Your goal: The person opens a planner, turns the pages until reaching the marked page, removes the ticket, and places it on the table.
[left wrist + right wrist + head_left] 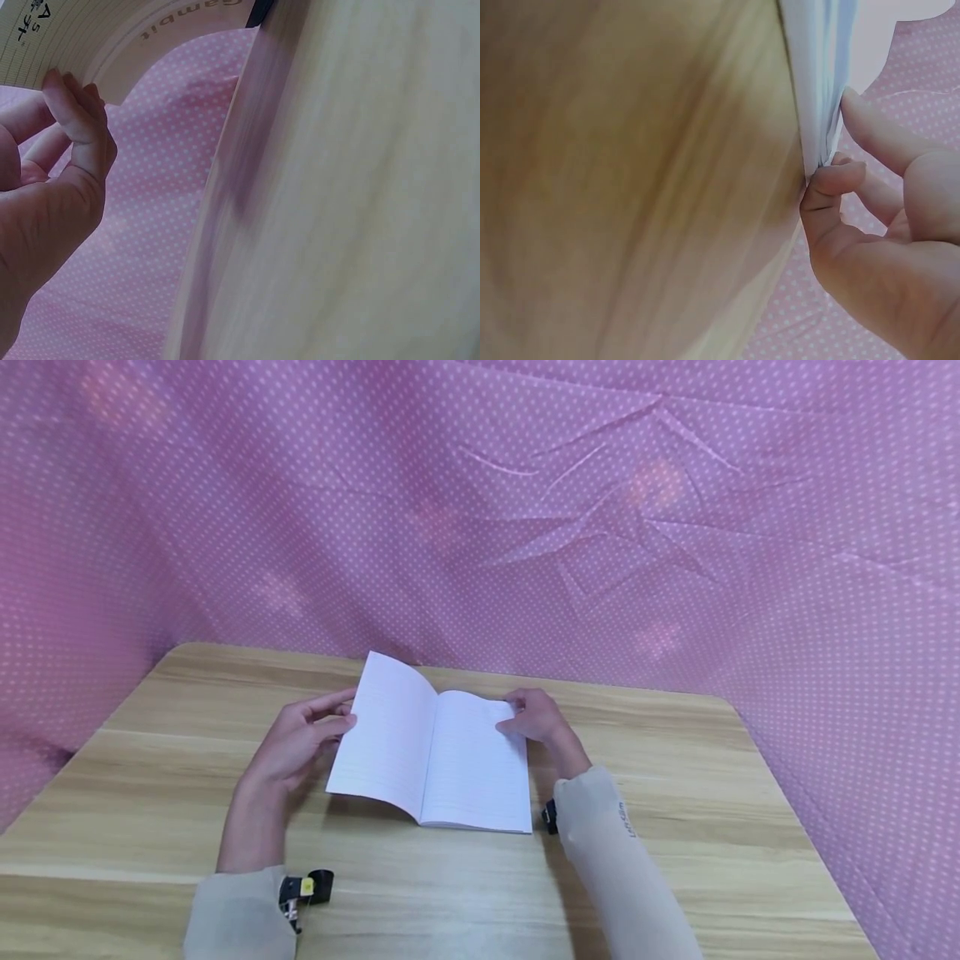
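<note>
An open notebook [480,768] with lined white pages lies on the wooden table. Its left side is lifted and bowed off the tabletop. My left hand [300,735] pinches that raised side at its outer edge, thumb toward the page and fingers behind. In the left wrist view, the cover [127,56] shows "Gambit" and "A5" lettering on its outside, with fingertips against it. My right hand [536,718] holds the right side near its upper outer corner, the thumb over the page. The right wrist view shows fingers [836,180] at the edge of the stacked pages.
The wooden table [675,827] stretches out on both sides of the notebook. A pink polka-dot cloth [480,527] hangs behind it and at the sides. Small black devices are strapped at both wrists, the left one [307,887] standing out from the sleeve.
</note>
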`<state>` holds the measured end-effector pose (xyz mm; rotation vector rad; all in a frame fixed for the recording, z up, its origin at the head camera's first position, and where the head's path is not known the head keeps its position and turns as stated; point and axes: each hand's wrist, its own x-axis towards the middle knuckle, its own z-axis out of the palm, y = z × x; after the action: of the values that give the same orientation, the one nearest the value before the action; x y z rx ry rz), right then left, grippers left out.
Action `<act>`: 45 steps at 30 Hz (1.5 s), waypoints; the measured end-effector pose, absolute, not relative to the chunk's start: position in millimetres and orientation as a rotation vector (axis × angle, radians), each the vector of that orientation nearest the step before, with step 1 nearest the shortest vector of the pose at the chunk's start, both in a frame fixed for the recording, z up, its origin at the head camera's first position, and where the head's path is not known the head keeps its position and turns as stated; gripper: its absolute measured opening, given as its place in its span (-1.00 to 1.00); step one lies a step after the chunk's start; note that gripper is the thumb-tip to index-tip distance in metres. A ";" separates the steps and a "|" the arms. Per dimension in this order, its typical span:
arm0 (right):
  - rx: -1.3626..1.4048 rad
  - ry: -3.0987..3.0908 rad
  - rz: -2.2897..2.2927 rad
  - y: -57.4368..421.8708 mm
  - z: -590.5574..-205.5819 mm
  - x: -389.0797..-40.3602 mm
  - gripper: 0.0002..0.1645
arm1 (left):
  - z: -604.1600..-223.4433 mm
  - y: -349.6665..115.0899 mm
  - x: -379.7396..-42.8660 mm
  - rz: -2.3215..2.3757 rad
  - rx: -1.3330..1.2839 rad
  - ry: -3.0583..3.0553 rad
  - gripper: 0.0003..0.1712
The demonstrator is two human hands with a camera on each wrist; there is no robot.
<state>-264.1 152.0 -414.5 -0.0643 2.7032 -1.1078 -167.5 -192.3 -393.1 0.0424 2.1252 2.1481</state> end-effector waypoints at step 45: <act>-0.155 2.635 -1.221 164.3 -409.7 -265.7 -0.46 | -391.4 -195.1 -175.3 2.092 0.041 2.166 -0.37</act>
<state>-265.7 164.3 -409.7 -0.1548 2.6345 -1.2210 -175.3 -195.1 -391.4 0.0408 2.1663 2.0915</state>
